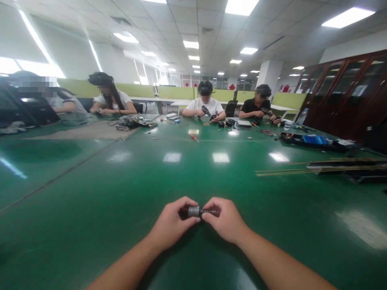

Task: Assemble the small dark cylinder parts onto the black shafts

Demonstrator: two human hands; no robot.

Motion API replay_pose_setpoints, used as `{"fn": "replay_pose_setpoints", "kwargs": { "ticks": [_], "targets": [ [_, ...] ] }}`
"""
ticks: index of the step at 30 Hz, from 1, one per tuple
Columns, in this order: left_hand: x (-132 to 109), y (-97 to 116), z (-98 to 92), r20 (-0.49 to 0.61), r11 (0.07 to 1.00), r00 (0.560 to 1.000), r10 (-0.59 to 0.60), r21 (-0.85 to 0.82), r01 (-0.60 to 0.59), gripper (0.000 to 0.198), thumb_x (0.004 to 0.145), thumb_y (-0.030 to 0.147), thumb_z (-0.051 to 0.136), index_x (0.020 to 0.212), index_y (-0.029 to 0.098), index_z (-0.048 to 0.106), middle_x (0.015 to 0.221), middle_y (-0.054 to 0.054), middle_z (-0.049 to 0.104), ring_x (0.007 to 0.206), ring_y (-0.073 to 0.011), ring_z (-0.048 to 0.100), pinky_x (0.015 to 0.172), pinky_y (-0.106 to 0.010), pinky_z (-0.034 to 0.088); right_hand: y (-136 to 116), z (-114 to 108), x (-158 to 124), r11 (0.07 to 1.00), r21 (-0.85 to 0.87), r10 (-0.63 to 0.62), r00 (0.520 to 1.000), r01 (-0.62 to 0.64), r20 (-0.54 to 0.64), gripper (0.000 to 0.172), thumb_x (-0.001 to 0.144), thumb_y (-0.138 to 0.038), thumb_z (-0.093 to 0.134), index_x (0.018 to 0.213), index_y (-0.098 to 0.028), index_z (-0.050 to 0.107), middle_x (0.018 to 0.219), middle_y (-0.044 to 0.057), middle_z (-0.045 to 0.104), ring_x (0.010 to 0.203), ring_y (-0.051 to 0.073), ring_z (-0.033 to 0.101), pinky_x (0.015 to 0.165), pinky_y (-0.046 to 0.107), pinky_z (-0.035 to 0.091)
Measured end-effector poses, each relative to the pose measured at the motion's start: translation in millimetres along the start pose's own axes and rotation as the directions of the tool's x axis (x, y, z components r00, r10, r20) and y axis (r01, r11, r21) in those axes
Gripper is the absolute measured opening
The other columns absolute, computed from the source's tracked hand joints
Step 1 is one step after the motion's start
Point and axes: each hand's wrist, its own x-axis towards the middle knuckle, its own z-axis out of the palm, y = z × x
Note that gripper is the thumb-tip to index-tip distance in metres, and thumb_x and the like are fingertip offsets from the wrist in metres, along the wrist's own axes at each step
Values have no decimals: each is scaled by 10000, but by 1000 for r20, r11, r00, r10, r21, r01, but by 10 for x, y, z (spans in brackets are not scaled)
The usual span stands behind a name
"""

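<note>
In front of me, low over the green table, my left hand (pixel 172 221) pinches a small grey metal cylinder (pixel 193 211) between thumb and fingers. A thin dark ridged shaft (pixel 208 211) points from the cylinder's right end, and my right hand (pixel 225 219) has its thumb and fingers closed around it. The two pieces lie in one line; whether they are joined I cannot tell. The cylinder's left end is partly hidden inside my left hand. Both thumbs are close together near the middle.
The green table (pixel 136 177) stretches ahead. An orange screwdriver (pixel 194 138) lies farther off. Thin yellowish rods (pixel 281 172) and dark equipment (pixel 314 141) lie to the right. Across the table sit several people, one with a power drill (pixel 206 110); a dark wooden cabinet (pixel 341 92) stands behind.
</note>
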Motion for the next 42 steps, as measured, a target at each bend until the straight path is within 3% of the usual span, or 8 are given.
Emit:
{"fn": "replay_pose_setpoints", "kwargs": {
  "ticks": [23,42],
  "targets": [
    [2,3,-13,-28,999,999,-31,-21,30,243,730,290,747,950,208,684,890,-13,728,839,-211,673,790,-321,494,25,10,-14,1000,10,12,1000,-12,-1,80,764,-232,690,818,-175,695,723,8,687,635,151,599,575,236,434],
    [-23,57,-37,-52,1000,999,-10,12,11,234,739,302,748,950,214,693,890,1,729,826,-189,671,780,-294,487,-30,14,-8,998,52,38,999,-37,-5,93,766,-246,697,819,-170,689,744,13,698,650,151,614,613,241,463]
  ]
}}
